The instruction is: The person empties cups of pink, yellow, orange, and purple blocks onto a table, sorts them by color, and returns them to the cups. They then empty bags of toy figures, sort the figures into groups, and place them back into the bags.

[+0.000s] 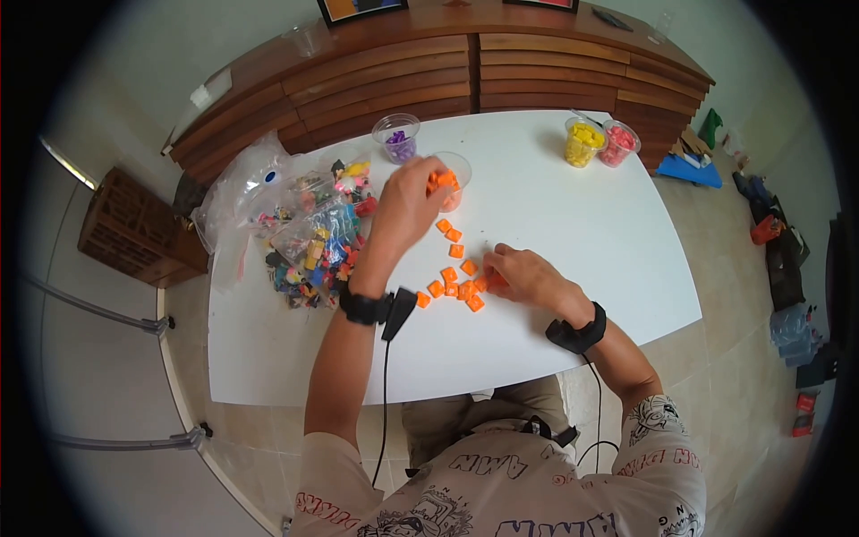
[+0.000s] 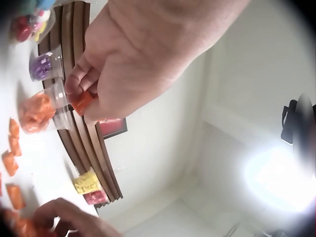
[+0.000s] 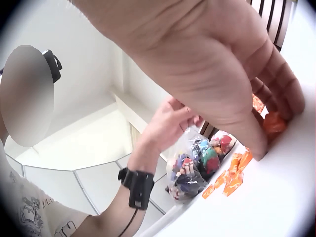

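My left hand (image 1: 410, 201) is raised over a clear plastic cup (image 1: 465, 170) of orange wrapped candies. In the left wrist view, its thumb and fingertips pinch one orange wrapped candy (image 2: 83, 102), above and beside the cup's rim. My right hand (image 1: 528, 276) is low at the table, at the right end of a loose group of orange candies (image 1: 450, 276). Its thumb and fingers close around an orange candy (image 3: 274, 125) at the tabletop in the right wrist view. Several more candies (image 1: 456, 251) trail from the group toward the cup.
A cup of purple pieces (image 1: 400, 146) stands at the back, left of the orange one. Yellow (image 1: 583, 143) and pink (image 1: 617, 143) cups stand at the back right. Clear bags of small colourful toys (image 1: 318, 237) cover the left side. A wooden cabinet (image 1: 376, 76) stands behind the white table (image 1: 608, 233).
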`<act>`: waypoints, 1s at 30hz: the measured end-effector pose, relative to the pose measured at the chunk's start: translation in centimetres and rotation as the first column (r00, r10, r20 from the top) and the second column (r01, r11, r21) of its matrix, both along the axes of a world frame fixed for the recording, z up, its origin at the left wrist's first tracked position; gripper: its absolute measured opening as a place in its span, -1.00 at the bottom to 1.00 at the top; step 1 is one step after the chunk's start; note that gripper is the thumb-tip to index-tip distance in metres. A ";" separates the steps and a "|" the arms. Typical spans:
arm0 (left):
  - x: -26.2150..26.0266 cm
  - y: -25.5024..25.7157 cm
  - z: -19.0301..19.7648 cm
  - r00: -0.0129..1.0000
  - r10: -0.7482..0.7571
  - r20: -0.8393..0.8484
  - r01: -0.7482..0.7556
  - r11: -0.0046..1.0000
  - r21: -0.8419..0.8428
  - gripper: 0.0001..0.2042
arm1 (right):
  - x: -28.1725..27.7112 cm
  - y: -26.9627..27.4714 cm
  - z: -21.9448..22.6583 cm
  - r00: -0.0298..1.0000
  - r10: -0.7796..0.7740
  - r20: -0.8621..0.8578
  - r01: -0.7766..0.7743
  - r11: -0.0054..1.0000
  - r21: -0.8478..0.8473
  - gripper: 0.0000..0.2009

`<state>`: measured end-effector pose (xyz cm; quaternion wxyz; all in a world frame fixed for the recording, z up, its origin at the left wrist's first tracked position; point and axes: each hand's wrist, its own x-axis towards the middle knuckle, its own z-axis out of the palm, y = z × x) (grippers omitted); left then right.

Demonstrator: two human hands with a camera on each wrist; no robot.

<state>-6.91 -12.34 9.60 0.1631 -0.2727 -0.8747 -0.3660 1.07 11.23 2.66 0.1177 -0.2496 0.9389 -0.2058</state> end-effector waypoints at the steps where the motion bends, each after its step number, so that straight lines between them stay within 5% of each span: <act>1: -1.0 0.1 0.2 1.000 0.026 0.013 -0.025 0.999 -0.031 -0.76 | -0.1 0.1 0.2 1.000 0.011 0.025 -0.010 0.999 -0.031 -0.72; 6: -1.6 -0.9 -1.0 0.990 0.118 -0.079 -0.121 0.992 -0.027 -0.71 | -1.0 1.3 1.3 0.995 0.031 0.098 -0.013 0.984 -0.179 -0.80; 12: 2.0 -2.1 -4.1 0.987 0.088 0.137 -0.074 0.992 -0.100 -0.77 | -6.5 0.1 7.3 0.978 0.039 -0.204 -0.108 0.934 -0.340 -0.78; 17: 3.2 -2.9 -5.9 0.965 0.067 0.255 -0.027 0.987 -0.157 -0.76 | -7.5 -2.0 10.6 0.891 -0.185 -0.414 -0.043 0.875 -0.482 -0.72; 19: 3.6 -3.2 -6.4 0.940 0.068 0.335 0.010 0.974 -0.226 -0.72 | -6.5 -1.6 9.5 0.913 -0.160 -0.376 -0.042 0.879 -0.476 -0.71; 21: 3.8 -3.1 -6.8 0.943 0.055 0.327 0.015 0.978 -0.207 -0.69 | -5.4 -1.5 6.8 0.988 -0.001 -0.157 -0.031 0.980 -0.199 -0.66; 23: 3.7 -2.6 -7.2 0.948 0.036 0.316 0.024 0.982 -0.186 -0.65 | -4.2 -2.0 3.4 0.982 0.081 -0.169 -0.101 0.988 -0.113 -0.62; 28: 2.5 -1.2 -8.8 0.989 -0.122 0.079 0.132 0.983 -0.125 -0.61 | -2.7 -4.0 -0.8 0.988 -0.011 -0.153 -0.007 0.994 -0.112 -0.59; 30: 2.3 -1.5 -8.6 0.983 -0.102 0.149 0.128 0.976 -0.177 -0.63 | -3.7 -3.8 -1.8 0.988 -0.033 -0.150 0.012 0.991 -0.136 -0.63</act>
